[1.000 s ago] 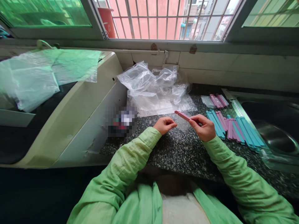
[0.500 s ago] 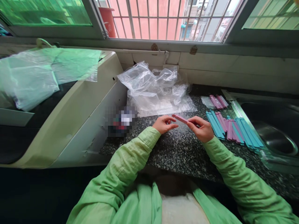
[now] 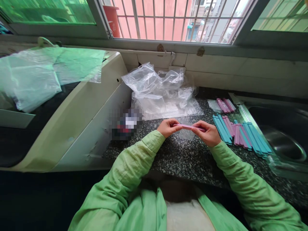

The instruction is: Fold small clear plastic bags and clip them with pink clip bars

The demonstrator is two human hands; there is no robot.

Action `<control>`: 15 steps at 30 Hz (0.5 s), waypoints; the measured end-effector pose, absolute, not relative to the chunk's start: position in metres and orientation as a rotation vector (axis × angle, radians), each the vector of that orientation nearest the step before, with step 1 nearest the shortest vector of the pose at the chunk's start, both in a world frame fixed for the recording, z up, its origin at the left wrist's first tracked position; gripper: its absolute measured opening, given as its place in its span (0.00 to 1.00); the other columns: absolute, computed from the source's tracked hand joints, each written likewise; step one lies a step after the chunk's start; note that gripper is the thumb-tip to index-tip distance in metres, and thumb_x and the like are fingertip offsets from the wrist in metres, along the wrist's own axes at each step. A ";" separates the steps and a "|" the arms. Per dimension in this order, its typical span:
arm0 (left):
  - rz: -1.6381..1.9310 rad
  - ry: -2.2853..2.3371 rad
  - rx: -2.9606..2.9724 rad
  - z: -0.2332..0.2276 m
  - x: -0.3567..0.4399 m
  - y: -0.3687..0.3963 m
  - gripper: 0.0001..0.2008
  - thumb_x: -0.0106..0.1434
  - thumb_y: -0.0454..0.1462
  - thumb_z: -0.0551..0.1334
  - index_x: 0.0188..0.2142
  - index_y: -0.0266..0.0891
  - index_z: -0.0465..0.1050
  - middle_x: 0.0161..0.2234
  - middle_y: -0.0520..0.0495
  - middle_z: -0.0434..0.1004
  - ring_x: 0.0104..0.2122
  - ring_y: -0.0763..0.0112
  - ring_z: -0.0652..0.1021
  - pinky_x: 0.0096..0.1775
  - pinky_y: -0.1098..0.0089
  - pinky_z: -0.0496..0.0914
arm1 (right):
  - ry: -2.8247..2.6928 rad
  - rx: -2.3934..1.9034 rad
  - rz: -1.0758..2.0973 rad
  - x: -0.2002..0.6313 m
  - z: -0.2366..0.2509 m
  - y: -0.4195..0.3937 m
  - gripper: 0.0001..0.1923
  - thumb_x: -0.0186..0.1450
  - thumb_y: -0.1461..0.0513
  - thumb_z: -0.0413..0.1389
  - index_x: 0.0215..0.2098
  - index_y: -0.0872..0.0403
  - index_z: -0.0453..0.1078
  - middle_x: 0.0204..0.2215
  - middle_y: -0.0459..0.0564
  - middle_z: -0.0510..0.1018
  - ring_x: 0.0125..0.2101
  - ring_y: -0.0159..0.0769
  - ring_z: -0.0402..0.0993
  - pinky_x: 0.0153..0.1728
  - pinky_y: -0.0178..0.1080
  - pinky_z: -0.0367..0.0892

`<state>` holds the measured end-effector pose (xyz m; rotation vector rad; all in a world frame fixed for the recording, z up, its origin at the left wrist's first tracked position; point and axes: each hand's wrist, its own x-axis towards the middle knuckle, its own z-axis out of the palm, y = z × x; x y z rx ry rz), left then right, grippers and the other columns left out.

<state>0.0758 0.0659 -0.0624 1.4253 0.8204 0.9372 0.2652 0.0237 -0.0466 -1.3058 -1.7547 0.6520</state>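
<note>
Between my two hands is a slim pink bag clip (image 3: 186, 126), held nearly level above the counter. My left hand (image 3: 168, 128) pinches its left end between thumb and fingers. The other end is in the closed fingers of my right hand (image 3: 208, 132). Beneath the clip, a small clear plastic piece (image 3: 185, 134) lies on the speckled counter. To the right of my right hand, several blue clips (image 3: 256, 138) and pink clips (image 3: 237, 134) lie side by side in a loose row.
Crumpled clear plastic bags (image 3: 163, 91) are heaped against the tiled wall. A short pink bundle (image 3: 225, 105) lies at the back right, left of a metal sink (image 3: 286, 141). A large cream-coloured appliance (image 3: 96, 106) stands at left beside a blurred dark object (image 3: 126, 125).
My left hand has closed on the pink clip's free left end, where its fingers were apart before. The clip has turned from slanted to nearly level.
</note>
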 end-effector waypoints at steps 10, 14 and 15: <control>1.104 0.884 1.330 -0.063 0.074 0.069 0.23 0.38 0.53 0.66 0.19 0.34 0.66 0.13 0.59 0.54 0.17 0.83 0.56 0.22 0.75 0.49 | -1.610 -1.312 0.634 0.263 -0.064 0.031 0.19 0.51 0.47 0.58 0.26 0.55 0.70 0.20 0.47 0.74 0.21 0.32 0.68 0.26 0.37 0.66; 1.143 0.911 1.304 -0.061 0.074 0.069 0.23 0.37 0.53 0.66 0.19 0.35 0.66 0.14 0.58 0.54 0.17 0.83 0.55 0.21 0.75 0.49 | -1.667 -1.314 0.575 0.263 -0.060 0.028 0.17 0.53 0.49 0.56 0.21 0.55 0.68 0.18 0.46 0.72 0.20 0.31 0.67 0.25 0.36 0.66; 1.148 0.919 1.295 -0.060 0.074 0.069 0.24 0.37 0.53 0.66 0.19 0.34 0.66 0.14 0.58 0.54 0.17 0.83 0.55 0.21 0.75 0.49 | -1.684 -1.313 0.561 0.263 -0.059 0.028 0.17 0.54 0.49 0.56 0.20 0.54 0.68 0.18 0.46 0.72 0.20 0.31 0.67 0.25 0.36 0.66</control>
